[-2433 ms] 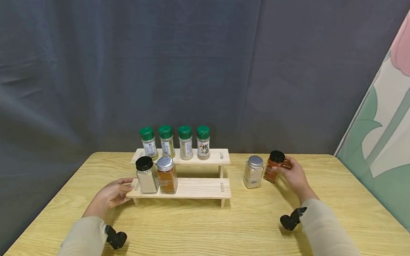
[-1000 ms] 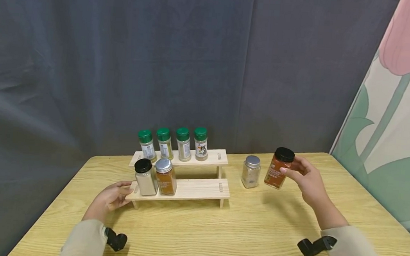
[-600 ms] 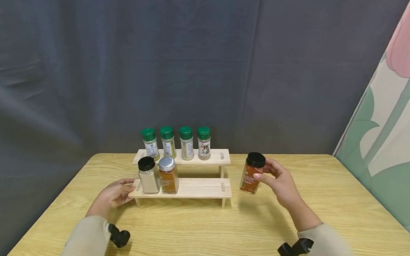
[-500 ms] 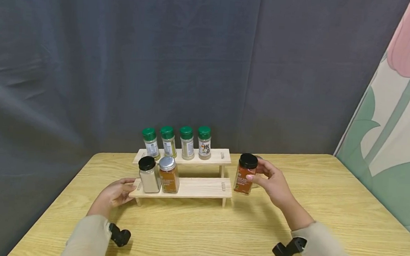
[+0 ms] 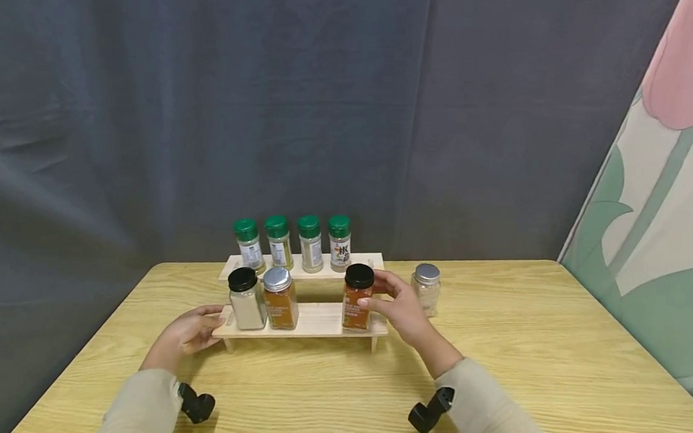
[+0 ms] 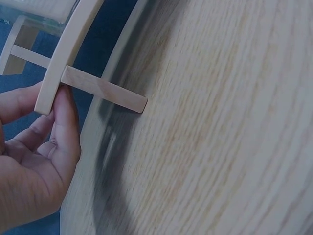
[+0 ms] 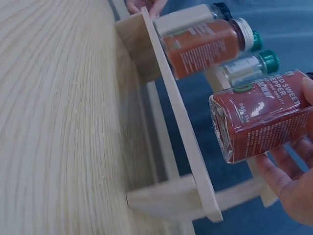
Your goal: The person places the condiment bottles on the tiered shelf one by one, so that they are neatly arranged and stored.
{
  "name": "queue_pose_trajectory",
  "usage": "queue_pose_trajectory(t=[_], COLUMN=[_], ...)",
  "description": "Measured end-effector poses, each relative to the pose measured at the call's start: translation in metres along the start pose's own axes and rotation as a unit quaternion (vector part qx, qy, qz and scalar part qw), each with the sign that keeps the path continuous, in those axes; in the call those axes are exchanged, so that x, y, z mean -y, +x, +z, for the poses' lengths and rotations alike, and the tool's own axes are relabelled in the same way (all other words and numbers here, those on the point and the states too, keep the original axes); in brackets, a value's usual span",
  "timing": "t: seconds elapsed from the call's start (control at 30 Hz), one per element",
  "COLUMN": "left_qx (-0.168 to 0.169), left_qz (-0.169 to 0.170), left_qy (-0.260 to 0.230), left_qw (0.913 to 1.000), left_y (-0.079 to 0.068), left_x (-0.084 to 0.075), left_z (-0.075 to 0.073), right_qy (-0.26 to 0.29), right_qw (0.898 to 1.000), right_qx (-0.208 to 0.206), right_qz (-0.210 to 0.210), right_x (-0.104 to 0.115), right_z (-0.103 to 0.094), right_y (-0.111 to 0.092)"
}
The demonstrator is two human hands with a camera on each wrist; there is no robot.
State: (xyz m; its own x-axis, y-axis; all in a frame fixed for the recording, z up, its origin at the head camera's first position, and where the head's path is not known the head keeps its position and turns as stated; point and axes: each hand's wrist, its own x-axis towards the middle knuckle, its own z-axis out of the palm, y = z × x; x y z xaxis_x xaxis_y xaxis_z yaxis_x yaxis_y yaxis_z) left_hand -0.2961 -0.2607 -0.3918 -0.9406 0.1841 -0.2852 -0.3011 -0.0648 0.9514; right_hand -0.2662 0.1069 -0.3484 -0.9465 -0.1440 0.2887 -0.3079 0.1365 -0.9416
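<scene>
A two-tier wooden spice rack (image 5: pixel 319 319) stands on the table. My left hand (image 5: pixel 187 329) pinches the left end of its lower shelf; in the left wrist view the thumb and fingers grip the board's (image 6: pixel 63 61) end. A red sweet pepper jar (image 5: pixel 356 306) with a black lid is held upright in my right hand (image 5: pixel 403 311) at the lower tier's right part. The right wrist view has this pepper jar's base just off the shelf edge (image 7: pixel 181 112). On the lower tier's left stand a black-lidded jar of pale powder (image 5: pixel 248 306) and a silver-lidded orange spice jar (image 5: pixel 281 306).
Several green-capped spice shakers (image 5: pixel 311 247) line the upper tier. Right of the rack, behind my right hand, a silver-lidded jar with pale contents (image 5: pixel 427 291) stands on the table (image 5: pixel 524 333). A dark curtain (image 5: pixel 305 108) hangs behind.
My right hand has lifted the red sweet pepper jar from the table at right and carried it left, past the silver-lidded jar, to the lower tier. My left hand keeps its grip on the rack.
</scene>
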Motion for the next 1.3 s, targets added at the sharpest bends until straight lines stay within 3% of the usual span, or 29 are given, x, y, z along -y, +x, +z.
queue_pose_trajectory(t=[0.33, 0.73, 1.3], left_qx=[0.000, -0.003, -0.001], left_qz=[-0.003, -0.010, -0.013], left_qy=[-0.023, -0.008, -0.026], left_qw=[0.9997, 0.9999, 0.9996], left_y=[0.000, -0.001, 0.000], left_x=[-0.001, -0.009, -0.002], left_z=[0.005, 0.002, 0.002], right_qy=[0.010, 0.010, 0.008], right_qw=[0.999, 0.999, 0.997], right_qx=[0.034, 0.045, 0.076], right_qz=[-0.006, -0.025, -0.017], right_x=[-0.006, -0.011, -0.017], right_z=[0.023, 0.048, 0.059], right_y=[0.016, 0.028, 0.028])
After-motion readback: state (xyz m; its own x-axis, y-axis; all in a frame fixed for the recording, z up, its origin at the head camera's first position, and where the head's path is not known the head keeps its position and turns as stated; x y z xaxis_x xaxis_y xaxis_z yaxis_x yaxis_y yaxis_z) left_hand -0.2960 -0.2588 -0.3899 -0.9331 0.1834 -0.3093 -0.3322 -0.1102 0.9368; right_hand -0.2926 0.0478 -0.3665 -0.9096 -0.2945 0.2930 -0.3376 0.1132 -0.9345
